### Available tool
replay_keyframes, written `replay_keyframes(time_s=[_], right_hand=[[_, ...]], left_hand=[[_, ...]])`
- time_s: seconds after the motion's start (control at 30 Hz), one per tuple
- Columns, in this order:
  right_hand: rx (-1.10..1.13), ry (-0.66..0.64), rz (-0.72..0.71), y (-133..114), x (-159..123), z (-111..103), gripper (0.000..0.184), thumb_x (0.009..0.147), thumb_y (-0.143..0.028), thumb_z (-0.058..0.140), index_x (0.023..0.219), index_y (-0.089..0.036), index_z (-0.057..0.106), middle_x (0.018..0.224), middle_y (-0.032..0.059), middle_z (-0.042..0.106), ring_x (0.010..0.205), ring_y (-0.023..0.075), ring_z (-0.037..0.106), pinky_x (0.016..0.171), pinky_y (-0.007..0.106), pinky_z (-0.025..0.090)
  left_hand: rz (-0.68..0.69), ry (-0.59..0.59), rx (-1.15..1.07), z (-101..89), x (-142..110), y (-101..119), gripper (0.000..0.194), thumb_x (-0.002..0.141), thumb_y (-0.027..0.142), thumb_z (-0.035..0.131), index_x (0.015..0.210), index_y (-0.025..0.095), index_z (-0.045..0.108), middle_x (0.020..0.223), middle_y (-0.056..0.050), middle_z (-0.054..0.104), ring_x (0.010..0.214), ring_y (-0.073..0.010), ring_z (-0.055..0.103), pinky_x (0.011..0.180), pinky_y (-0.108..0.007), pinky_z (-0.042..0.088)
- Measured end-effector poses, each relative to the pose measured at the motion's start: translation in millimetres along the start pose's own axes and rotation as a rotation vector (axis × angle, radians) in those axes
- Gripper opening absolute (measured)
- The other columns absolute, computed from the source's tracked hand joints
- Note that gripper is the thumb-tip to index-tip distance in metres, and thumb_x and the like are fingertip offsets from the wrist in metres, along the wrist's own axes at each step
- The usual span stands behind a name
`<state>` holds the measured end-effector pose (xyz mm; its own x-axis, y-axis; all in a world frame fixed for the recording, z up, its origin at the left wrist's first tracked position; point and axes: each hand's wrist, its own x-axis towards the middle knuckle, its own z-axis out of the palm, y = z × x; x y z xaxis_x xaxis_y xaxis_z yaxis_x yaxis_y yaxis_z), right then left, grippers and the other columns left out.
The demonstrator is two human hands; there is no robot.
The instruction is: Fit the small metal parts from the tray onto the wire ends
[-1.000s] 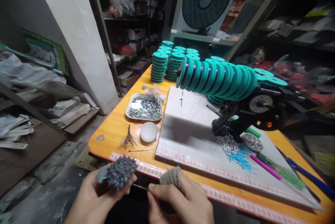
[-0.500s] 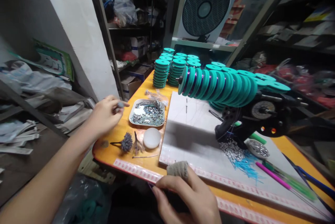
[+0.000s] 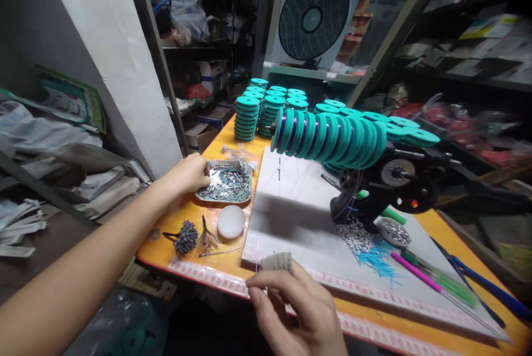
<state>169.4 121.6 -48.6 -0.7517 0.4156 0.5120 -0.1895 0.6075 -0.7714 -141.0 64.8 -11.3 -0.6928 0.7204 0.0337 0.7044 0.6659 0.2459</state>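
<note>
The table (image 3: 145,248) is orange-yellow, with a white edge strip (image 3: 203,274) bearing a repeated pink-red pattern; the board (image 3: 310,239) is pale grey, the tray (image 3: 224,200) off-white, its pieces (image 3: 233,187) grey-green and silver, and the disc (image 3: 231,222) milky white. The spools (image 3: 328,134) are teal with dark purple bands between, the mount (image 3: 372,201) is black, the thread (image 3: 257,250) violet, and the finger wrap (image 3: 276,262) plain grey-beige. The cluster (image 3: 185,238) is dark grey, the beads (image 3: 353,232) white-silver, the strands (image 3: 380,262) bright blue, and one tool handle (image 3: 415,271) magenta.
</note>
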Motion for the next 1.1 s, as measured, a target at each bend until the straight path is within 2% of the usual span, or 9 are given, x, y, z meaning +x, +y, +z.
replay_keyframes(time_s=[0.13,0.2,0.3,0.33,0.4,0.53,0.8,1.0,1.1], right_hand=[[0.024,0.009,0.039,-4.0,-0.1,-0.2,0.015,0.089,-0.013,0.061,0.089,-0.022,0.072,0.075,-0.0012,0.052,0.057,0.0045,0.041,0.049,0.017,0.029],[0.033,0.012,0.035,-6.0,-0.1,1.0,0.016,0.087,-0.012,0.063,0.089,-0.024,0.073,0.076,-0.0013,0.055,0.061,0.0050,0.046,0.053,0.015,0.033],[0.041,0.019,0.022,-9.6,0.3,3.3,0.018,0.085,-0.010,0.064,0.088,-0.025,0.074,0.075,-0.0024,0.058,0.065,0.0055,0.050,0.059,0.015,0.037],[0.043,0.018,0.024,-11.3,0.6,3.9,0.018,0.085,-0.010,0.064,0.087,-0.025,0.073,0.074,-0.0029,0.057,0.065,0.0054,0.050,0.060,0.015,0.037],[0.042,-0.001,0.037,-15.2,1.3,4.5,0.016,0.086,-0.010,0.062,0.085,-0.024,0.071,0.074,-0.0030,0.056,0.067,0.0056,0.050,0.063,0.016,0.036],[0.029,-0.094,0.097,-21.4,1.6,4.7,0.012,0.087,-0.010,0.052,0.078,-0.016,0.057,0.078,-0.0018,0.049,0.071,0.0062,0.047,0.066,0.018,0.034],[0.106,-0.230,0.075,-9.8,3.0,4.7,0.009,0.077,-0.007,0.047,0.075,-0.015,0.045,0.080,-0.0024,0.049,0.074,0.0054,0.049,0.067,0.015,0.036],[0.095,-0.252,0.051,-5.7,5.2,1.4,0.010,0.074,-0.005,0.047,0.074,-0.015,0.046,0.078,-0.0020,0.051,0.072,0.0053,0.050,0.065,0.014,0.037],[0.105,-0.234,0.053,-8.1,5.7,0.9,0.010,0.074,-0.005,0.048,0.073,-0.015,0.046,0.077,-0.0017,0.051,0.071,0.0053,0.051,0.064,0.014,0.038]], left_hand=[[-0.056,0.214,-0.198,-20.5,-42.7,12.7,0.011,0.075,0.016,0.072,0.083,0.013,0.065,0.087,-0.008,0.063,0.084,-0.0219,0.059,0.081,-0.037,0.047],[-0.077,0.258,-0.377,-22.8,-79.0,24.1,0.021,0.079,0.032,0.069,0.091,0.015,0.067,0.071,-0.003,0.059,0.066,-0.0192,0.055,0.065,-0.032,0.045],[-0.081,0.205,-0.712,-5.1,-137.2,45.0,0.040,0.082,0.055,0.065,0.096,0.018,0.068,0.076,-0.005,0.067,0.067,-0.0193,0.062,0.056,-0.026,0.046],[-0.154,0.143,-1.053,5.2,-153.6,51.8,0.042,0.079,0.053,0.072,0.103,0.019,0.070,0.084,-0.007,0.072,0.071,-0.0198,0.064,0.059,-0.026,0.048],[-0.268,0.036,-1.463,26.2,-178.3,63.7,0.041,0.075,0.047,0.082,0.107,0.022,0.075,0.081,-0.004,0.070,0.059,-0.0113,0.054,0.052,-0.019,0.043],[-0.402,-0.027,-1.872,47.7,-197.0,80.6,0.023,0.069,0.032,0.090,0.090,0.027,0.080,0.079,0.000,0.070,0.052,-0.0030,0.043,0.062,-0.015,0.050],[-0.705,0.065,-1.971,40.9,-204.5,110.4,0.037,0.043,0.030,0.100,0.072,0.022,0.079,0.066,-0.003,0.070,0.049,-0.0035,0.047,0.057,-0.014,0.052],[-0.718,0.126,-1.963,39.3,-207.5,115.2,0.038,0.040,0.027,0.101,0.070,0.020,0.080,0.064,-0.001,0.069,0.048,-0.0055,0.051,0.050,-0.013,0.047],[-0.687,0.108,-1.917,40.1,-209.4,112.6,0.037,0.044,0.028,0.100,0.074,0.020,0.081,0.065,-0.001,0.069,0.041,-0.0022,0.039,0.050,-0.017,0.049]])
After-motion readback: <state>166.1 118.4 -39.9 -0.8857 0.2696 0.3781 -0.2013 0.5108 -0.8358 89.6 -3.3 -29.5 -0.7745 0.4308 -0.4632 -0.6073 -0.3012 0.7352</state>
